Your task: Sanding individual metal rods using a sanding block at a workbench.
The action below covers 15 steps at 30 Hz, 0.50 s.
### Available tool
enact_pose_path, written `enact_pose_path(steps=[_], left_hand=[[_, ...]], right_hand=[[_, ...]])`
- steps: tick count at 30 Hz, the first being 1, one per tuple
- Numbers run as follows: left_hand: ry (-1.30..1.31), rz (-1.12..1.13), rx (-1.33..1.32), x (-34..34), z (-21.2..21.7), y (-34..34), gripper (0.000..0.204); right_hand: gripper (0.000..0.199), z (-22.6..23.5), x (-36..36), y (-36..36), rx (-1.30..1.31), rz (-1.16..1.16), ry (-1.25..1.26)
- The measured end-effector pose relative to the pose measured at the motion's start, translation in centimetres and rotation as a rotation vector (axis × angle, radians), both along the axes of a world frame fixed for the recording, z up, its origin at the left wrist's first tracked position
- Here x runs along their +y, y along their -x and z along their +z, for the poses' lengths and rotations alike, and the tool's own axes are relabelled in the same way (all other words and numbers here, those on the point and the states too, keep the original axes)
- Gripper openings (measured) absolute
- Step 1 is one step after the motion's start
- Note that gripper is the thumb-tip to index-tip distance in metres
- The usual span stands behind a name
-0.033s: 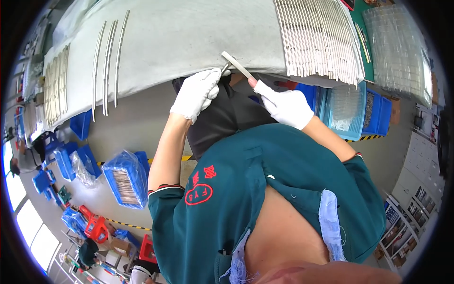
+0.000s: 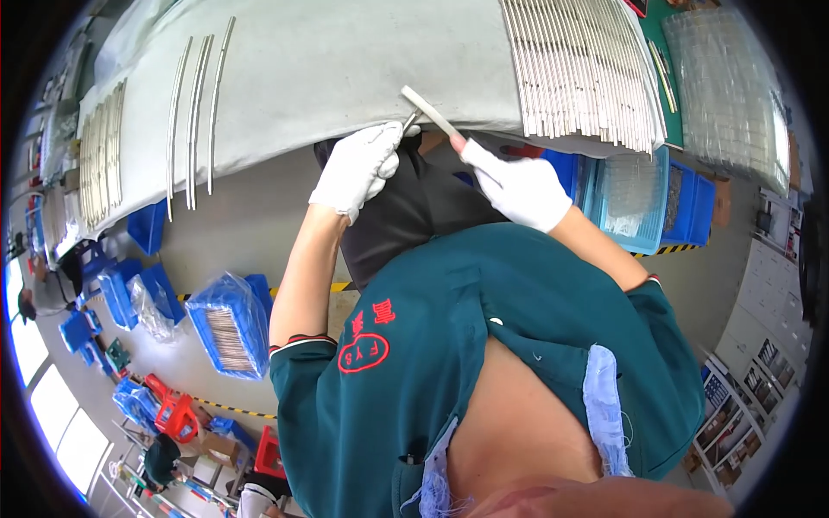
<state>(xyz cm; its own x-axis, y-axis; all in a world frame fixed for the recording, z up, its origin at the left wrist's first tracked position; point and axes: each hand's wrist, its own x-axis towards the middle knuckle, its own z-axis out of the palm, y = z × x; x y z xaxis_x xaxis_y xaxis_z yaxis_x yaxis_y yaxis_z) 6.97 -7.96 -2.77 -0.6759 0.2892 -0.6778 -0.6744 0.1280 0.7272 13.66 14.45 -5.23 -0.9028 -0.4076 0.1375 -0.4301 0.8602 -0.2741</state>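
My left hand (image 2: 358,173), in a white glove, is closed around a thin metal rod (image 2: 412,119) at the near edge of the cloth-covered table. Only the rod's short end shows past my fingers; the rest is hidden. In my gloved right hand (image 2: 521,192) I grip a flat, pale strip (image 2: 432,110) by its near end, with a bare fingertip pressed along it. The strip slants up and left, crossing over the rod's end, and seems to touch it. Beyond both hands lies the pale grey cloth (image 2: 345,60).
Several metal rods (image 2: 579,73) lie in a dense row at the right, with a few rods (image 2: 199,121) and another row (image 2: 104,155) at the left. Clear plastic trays (image 2: 725,95) sit far right. Blue bins (image 2: 691,207) stand below the table, and a bagged bin (image 2: 229,328) on the floor.
The strip in my right hand has slid slightly up and left across the rod's end, and my right hand has shifted a little with it. My left hand stays nearly still.
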Motion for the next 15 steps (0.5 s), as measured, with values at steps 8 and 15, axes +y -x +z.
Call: enact_pose_path(steps=[8,15], left_hand=[[-0.028,-0.003,0.011,0.0,-0.4,0.1,0.030],[0.021,0.014,0.022,0.1,0.3,0.1,0.024]], right_hand=[[0.047,1.2,0.5,0.6,0.034,0.102,-0.042],[0.055,1.5,-0.8,1.6,-0.066,0.055,-0.071]])
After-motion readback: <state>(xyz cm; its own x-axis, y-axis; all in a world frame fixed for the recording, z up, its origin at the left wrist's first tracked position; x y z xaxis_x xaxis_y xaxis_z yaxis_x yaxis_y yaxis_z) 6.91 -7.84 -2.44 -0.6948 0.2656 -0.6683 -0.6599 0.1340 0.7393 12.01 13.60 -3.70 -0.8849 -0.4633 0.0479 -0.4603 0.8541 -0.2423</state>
